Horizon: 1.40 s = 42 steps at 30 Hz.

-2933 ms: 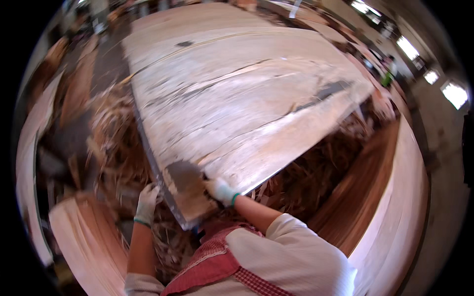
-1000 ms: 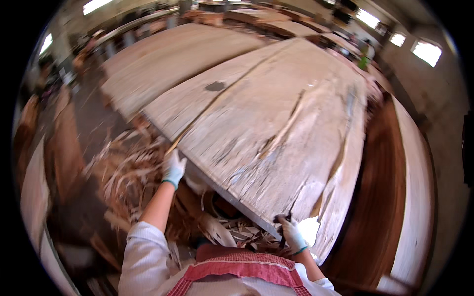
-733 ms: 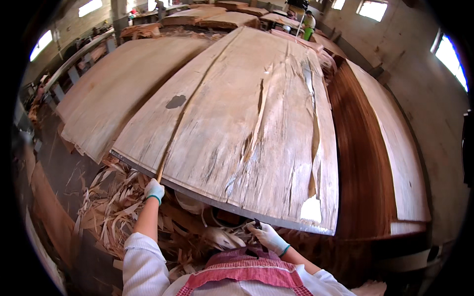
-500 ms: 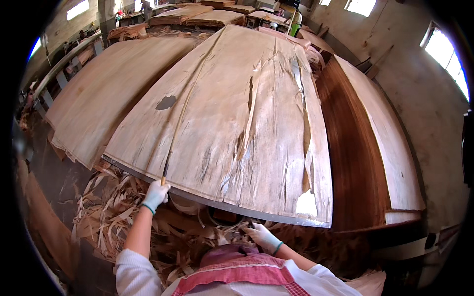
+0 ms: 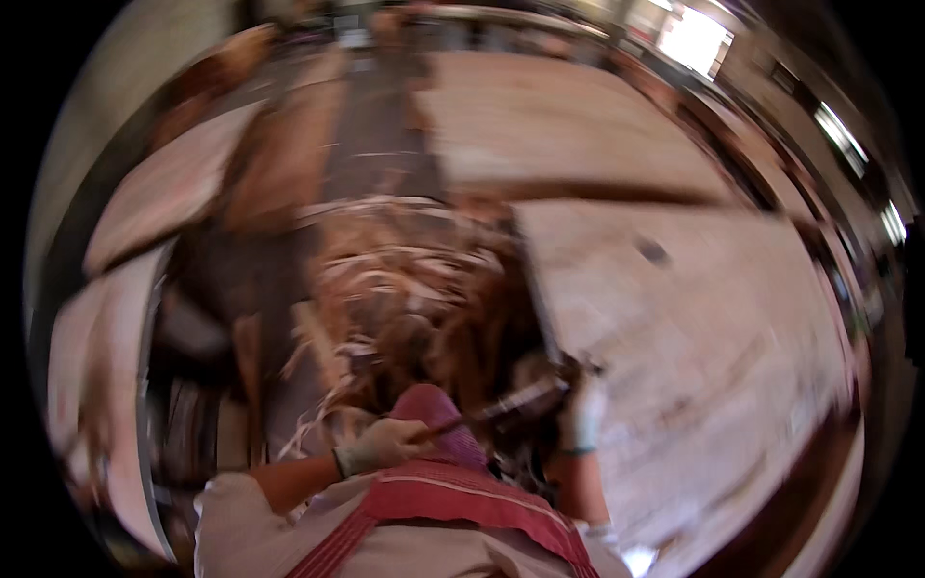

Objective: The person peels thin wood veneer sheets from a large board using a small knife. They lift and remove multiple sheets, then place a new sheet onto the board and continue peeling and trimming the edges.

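1. Blurred by motion, a large workshop fills the frame, with bright windows [image 5: 696, 39] at the upper right and pale sheets stacked around a dark floor [image 5: 371, 125].
2. Low in the middle, the left hand [image 5: 381, 446], in a light work glove, is clenched around the near end of a thin wooden strip [image 5: 496, 409].
3. That strip runs up and to the right from the left hand to the right hand [image 5: 581, 414], also gloved, which sits at its far end beside the near corner of the big veneer sheet [image 5: 703, 328]; blur hides whether the right fingers are closed on the strip or on the sheet's edge.
4. The veneer sheet is pale, flat and thin, with a small dark knot [image 5: 652, 250] near its top; it spreads across the right half of the frame.
5. A second pale sheet [image 5: 559, 120] lies beyond it at the upper centre, parted from it by a dark band.
6. Curled, stringy wood offcuts [image 5: 405, 279] form a tangled pile in the centre, just left of the veneer sheet's edge and above both hands.
7. More pale sheets [image 5: 164, 188] lie at the left, well apart from the hands.
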Motion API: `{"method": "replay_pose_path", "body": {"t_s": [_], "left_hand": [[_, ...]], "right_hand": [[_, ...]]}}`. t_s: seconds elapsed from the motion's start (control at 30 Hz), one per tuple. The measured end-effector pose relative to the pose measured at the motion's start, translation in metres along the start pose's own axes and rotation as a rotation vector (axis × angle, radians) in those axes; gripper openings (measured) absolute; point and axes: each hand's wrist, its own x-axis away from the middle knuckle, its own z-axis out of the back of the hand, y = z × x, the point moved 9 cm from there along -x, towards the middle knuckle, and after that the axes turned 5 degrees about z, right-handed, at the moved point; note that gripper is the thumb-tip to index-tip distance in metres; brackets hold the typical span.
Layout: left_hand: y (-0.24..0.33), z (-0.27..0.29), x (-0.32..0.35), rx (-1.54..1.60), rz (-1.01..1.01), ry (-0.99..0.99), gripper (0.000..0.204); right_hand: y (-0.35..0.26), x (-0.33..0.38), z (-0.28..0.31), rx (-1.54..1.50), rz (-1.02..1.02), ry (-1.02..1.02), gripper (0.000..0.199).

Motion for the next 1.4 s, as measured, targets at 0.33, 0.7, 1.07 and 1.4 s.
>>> {"method": "replay_pose_path", "body": {"t_s": [0.33,0.7,1.07,1.4], "left_hand": [[-0.17,0.062,0.031,0.012,0.26,0.247,0.032],[-0.36,0.309,0.022,0.277,0.404,0.661,0.025],[-0.521,0.541,0.062,0.118,0.795,0.926,0.033],[-0.686,0.762,-0.008,0.135,0.997,1.043,0.031]], "right_hand": [[0.035,-0.025,-0.251,0.032,0.108,-0.323,0.038],[0.059,-0.053,-0.652,0.279,0.043,-0.916,0.022],[0.289,-0.231,-0.687,1.222,0.59,-1.046,0.023],[0.367,-0.351,-0.963,1.441,0.249,-1.242,0.043]]}}
